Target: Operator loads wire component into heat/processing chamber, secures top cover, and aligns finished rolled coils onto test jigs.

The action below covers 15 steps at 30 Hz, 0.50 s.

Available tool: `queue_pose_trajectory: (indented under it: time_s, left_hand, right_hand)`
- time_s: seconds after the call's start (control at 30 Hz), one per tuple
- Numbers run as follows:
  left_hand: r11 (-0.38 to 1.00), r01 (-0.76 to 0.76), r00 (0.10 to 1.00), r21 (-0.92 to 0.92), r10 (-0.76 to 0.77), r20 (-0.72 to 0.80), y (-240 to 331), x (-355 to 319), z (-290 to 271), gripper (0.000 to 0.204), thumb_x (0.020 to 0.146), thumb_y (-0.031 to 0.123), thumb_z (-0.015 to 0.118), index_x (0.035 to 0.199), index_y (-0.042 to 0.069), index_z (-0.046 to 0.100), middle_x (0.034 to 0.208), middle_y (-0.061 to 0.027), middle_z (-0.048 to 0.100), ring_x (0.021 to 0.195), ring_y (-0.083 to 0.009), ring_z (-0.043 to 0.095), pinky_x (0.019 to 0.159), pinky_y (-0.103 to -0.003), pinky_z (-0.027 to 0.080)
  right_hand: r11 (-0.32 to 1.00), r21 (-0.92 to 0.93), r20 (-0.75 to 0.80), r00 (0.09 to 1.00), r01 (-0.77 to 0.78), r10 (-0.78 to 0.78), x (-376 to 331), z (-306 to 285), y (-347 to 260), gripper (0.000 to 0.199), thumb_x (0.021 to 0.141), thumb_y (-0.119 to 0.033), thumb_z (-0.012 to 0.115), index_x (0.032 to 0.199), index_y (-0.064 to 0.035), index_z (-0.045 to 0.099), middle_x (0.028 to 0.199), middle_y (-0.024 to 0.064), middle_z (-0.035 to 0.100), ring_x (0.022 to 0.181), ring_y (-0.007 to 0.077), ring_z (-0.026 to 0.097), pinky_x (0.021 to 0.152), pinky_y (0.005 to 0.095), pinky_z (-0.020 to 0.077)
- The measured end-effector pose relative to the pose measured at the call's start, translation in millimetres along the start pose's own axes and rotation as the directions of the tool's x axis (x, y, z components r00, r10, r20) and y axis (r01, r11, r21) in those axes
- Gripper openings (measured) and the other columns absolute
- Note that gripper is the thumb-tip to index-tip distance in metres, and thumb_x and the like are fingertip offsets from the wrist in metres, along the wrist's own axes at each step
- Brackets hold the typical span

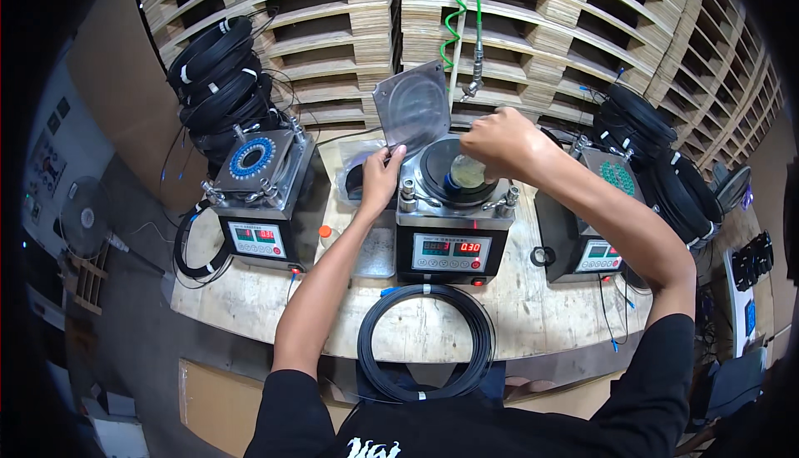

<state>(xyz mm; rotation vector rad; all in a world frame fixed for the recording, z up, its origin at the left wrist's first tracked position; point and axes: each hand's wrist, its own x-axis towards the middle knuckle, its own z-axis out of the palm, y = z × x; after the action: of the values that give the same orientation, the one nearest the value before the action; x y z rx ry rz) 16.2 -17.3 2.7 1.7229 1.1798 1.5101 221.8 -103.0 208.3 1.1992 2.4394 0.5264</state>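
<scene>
My left hand [380,179] is closed on the lower corner of a translucent square sheet [412,102] with a round mark, raised at the left of the middle machine. My right hand [504,143] is closed round a clear bottle-like container [468,173] with yellowish contents and a blue end. That container is tilted low over the black round disc [434,167] on top of the middle machine [455,250], which has lit red digits; whether they touch I cannot tell. A coil of black cable [366,337] lies at the table's front edge, before this machine.
A similar machine with a blue ring of connectors [252,158] stands left; another with green connectors [617,178] stands right. Black cable coils [218,84] are stacked behind the left one. An orange-capped bottle [325,232] is beside a clear tray [374,254]. A green air hose [478,9] hangs behind.
</scene>
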Motion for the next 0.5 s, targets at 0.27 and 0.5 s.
queue_pose_trajectory:
  time_s: [0.27, 0.5]
  left_hand:
    - [1.0, 0.011, 1.0, -0.007, -0.011, 0.005, -3.6, 0.2, 1.5, 0.043, 0.097, 0.035, 0.063, 0.09, -0.007, 0.066, 0.069, -0.0048, 0.063, 0.071, -0.0062, 0.049, 0.066, -0.03, 0.045]
    - [0.999, 0.0, 1.0, -0.038, 0.0, 0.004, 0.5, -0.3, 3.8, 0.041, 0.098, 0.032, 0.063, 0.094, -0.008, 0.066, 0.07, -0.0094, 0.064, 0.07, -0.0069, 0.052, 0.064, -0.031, 0.045]
  right_hand:
    - [0.995, -0.093, -0.001, 0.999, 0.043, -0.043, 66.3, -12.8, 5.5, 0.038, 0.06, -0.025, 0.092, 0.091, -0.0095, 0.075, 0.092, 0.0078, 0.075, 0.09, 0.0289, 0.074, 0.069, 0.0406, 0.0564]
    - [0.997, 0.001, 0.054, 0.996, -0.075, 0.074, 68.7, 12.6, 52.7, 0.044, 0.06, -0.024, 0.094, 0.097, -0.0096, 0.076, 0.103, 0.0075, 0.074, 0.098, 0.0279, 0.072, 0.074, 0.0414, 0.0571]
